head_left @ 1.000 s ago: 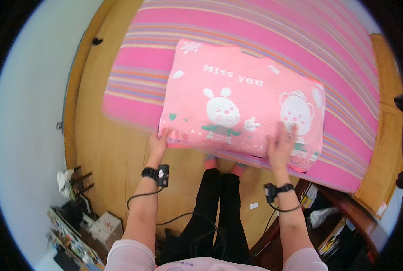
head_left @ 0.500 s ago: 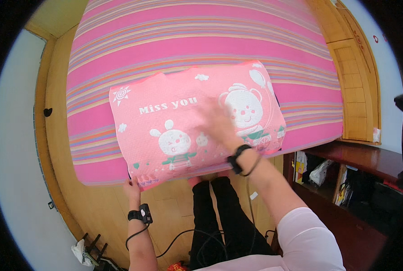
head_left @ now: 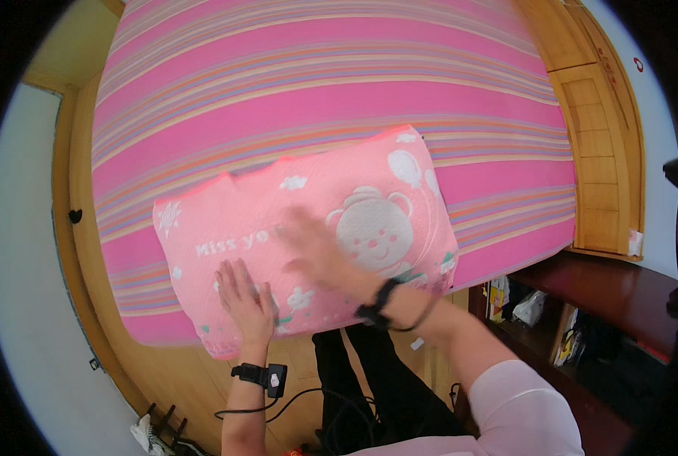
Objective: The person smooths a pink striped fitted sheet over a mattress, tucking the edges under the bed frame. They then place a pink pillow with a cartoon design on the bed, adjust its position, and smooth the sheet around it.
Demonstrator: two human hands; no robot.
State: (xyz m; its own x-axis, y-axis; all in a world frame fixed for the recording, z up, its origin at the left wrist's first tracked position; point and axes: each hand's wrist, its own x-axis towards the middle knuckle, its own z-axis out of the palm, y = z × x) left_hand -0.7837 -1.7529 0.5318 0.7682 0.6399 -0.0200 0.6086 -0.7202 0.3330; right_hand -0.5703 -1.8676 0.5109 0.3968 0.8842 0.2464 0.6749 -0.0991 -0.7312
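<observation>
Beneath both hands, a pink pillow [head_left: 327, 186] lies on a striped bed [head_left: 316, 99]. The left hand [head_left: 249, 308], spread flat, seemingly steadies it; the right hand [head_left: 320, 254], blurred, fingers apart, crosses its middle, contact unclear.

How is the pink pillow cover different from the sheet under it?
The pillow cover has white pictures, like a bear and a balloon, while the striped sheet has orange, purple and cream lines. The pillow cover is smaller; the striped sheet spreads out past it. The pillow cover is a softer, peachy pink, but the striped sheet's wide bands are bright pink. Both have lots of pink.
</observation>
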